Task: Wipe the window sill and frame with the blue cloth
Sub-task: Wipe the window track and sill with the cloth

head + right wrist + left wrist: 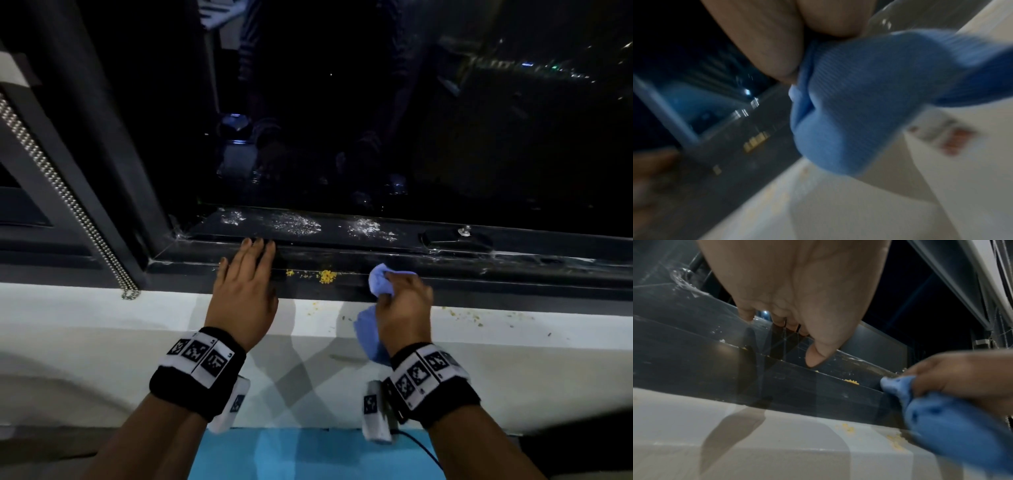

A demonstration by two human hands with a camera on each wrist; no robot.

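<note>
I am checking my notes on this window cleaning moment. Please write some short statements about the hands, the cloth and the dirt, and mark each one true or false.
1. The right hand grips the blue cloth. True.
2. The left hand holds a spray bottle. False: it holds nothing; its straight fingers lie on the dark window frame.
3. Yellow crumbs lie on the frame between the two hands. True.
4. The white dusty patches lie on the white sill. False: they lie on the dark track nearer the glass.
5. The cloth is red. False: it is blue.
</note>
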